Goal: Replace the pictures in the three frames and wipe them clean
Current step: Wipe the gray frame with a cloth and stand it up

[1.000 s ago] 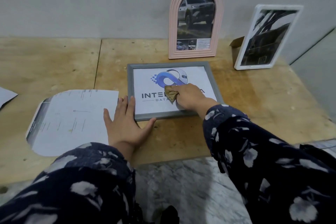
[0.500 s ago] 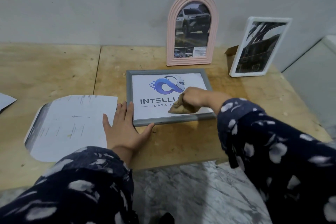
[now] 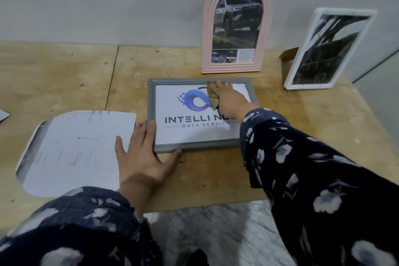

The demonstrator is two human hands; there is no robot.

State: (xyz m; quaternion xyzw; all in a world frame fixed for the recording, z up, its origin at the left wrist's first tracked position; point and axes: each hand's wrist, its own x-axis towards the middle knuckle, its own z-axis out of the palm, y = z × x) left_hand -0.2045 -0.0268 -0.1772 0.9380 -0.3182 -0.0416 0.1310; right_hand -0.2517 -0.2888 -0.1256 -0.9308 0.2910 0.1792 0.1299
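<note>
From my head camera: the grey frame (image 3: 200,114) lies flat on the wooden table (image 3: 302,136), dead ahead of me. My right hand (image 3: 228,98) is curled around a tan cloth (image 3: 212,95), pressing it on the glass at the frame's 1 o'clock corner. My left hand (image 3: 143,155) lies flat, fingers straight, against its 7 o'clock corner. A pink arched frame (image 3: 236,21) stands at 12 o'clock, a white frame (image 3: 330,49) at 2, loose paper (image 3: 75,149) at 9.
</note>
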